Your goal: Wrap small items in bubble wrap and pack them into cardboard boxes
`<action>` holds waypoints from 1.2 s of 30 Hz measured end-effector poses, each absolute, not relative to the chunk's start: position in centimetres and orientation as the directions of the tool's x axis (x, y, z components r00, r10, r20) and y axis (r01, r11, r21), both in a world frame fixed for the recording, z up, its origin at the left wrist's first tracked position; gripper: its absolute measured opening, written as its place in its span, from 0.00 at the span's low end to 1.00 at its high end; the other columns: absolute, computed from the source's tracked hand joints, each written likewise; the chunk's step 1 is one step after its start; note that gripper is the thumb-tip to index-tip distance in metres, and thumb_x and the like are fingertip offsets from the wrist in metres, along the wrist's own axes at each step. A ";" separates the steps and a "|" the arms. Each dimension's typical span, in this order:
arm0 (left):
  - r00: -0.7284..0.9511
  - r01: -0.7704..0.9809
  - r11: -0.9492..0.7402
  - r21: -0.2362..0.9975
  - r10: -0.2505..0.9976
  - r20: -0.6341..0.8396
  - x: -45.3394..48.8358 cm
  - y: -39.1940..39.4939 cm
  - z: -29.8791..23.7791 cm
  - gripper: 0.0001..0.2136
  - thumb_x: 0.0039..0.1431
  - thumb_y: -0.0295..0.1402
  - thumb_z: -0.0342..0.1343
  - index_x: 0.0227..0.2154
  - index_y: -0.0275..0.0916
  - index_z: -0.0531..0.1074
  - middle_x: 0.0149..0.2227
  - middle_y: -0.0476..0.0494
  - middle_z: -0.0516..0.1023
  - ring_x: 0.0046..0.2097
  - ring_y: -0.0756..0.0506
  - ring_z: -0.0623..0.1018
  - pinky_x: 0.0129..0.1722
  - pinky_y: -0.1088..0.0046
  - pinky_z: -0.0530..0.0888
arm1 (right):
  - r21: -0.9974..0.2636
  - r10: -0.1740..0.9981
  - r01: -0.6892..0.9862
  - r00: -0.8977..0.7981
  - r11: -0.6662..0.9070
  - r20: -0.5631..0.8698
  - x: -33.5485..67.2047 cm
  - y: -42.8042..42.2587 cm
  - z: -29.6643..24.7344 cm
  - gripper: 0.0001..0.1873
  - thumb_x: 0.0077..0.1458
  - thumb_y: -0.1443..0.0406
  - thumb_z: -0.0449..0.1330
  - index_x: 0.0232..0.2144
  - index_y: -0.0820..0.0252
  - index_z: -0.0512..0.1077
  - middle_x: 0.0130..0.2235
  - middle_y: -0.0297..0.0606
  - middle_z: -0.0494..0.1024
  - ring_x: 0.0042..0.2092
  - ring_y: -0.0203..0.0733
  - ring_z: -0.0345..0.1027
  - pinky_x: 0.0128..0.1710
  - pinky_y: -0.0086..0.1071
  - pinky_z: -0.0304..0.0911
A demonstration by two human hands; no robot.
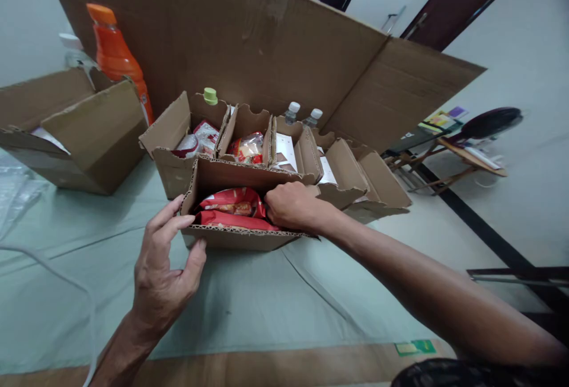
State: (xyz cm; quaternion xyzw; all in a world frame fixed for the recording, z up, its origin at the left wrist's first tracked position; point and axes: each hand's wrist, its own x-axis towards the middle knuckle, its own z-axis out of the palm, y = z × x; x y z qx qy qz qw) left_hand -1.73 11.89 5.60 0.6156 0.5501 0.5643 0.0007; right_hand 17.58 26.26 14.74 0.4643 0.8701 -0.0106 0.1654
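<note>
A small open cardboard box (231, 237) sits on the pale green table cover, with red snack packets (231, 204) inside. My left hand (166, 262) rests against the box's left front corner, thumb on the front wall and fingers spread along the side. My right hand (291, 206) reaches into the right end of the box with fingers curled down onto the red packets; what it grips is hidden.
Behind stand several more open cardboard boxes (178, 138) holding snack packets (249, 149), white cards and small bottles (292, 111). A larger box (89, 138) and an orange bottle (116, 58) are at left. A tall cardboard sheet (249, 37) rises behind. A folding table (453, 150) stands on the floor at right.
</note>
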 end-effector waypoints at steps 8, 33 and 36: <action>-0.337 0.564 -0.368 0.739 0.714 0.613 -1.9 10.8 4.9 0.35 0.61 0.30 0.61 0.68 0.49 0.56 0.69 0.38 0.62 0.66 0.36 0.69 0.66 0.48 0.67 | 0.221 0.839 0.818 -0.543 0.531 -0.004 20.7 22.7 19.2 0.13 0.60 0.59 0.61 0.37 0.61 0.82 0.37 0.47 0.85 0.40 0.51 0.79 0.39 0.39 0.69; -0.580 0.108 0.039 0.993 0.814 0.032 -6.7 2.5 1.8 0.35 0.44 0.45 0.72 0.56 0.42 0.69 0.58 0.37 0.75 0.62 0.32 0.74 0.66 0.46 0.65 | -0.638 0.849 0.562 -0.388 0.527 0.359 20.6 9.7 5.5 0.16 0.61 0.56 0.60 0.46 0.59 0.76 0.46 0.47 0.82 0.47 0.53 0.76 0.48 0.42 0.72; -0.495 0.148 -0.069 0.987 0.859 0.134 -4.8 4.7 3.1 0.35 0.46 0.45 0.70 0.57 0.40 0.69 0.57 0.36 0.76 0.60 0.34 0.75 0.65 0.49 0.67 | -0.655 0.890 0.602 -0.304 0.457 0.341 21.7 10.7 6.5 0.15 0.61 0.54 0.58 0.38 0.57 0.77 0.39 0.45 0.83 0.41 0.53 0.77 0.44 0.42 0.72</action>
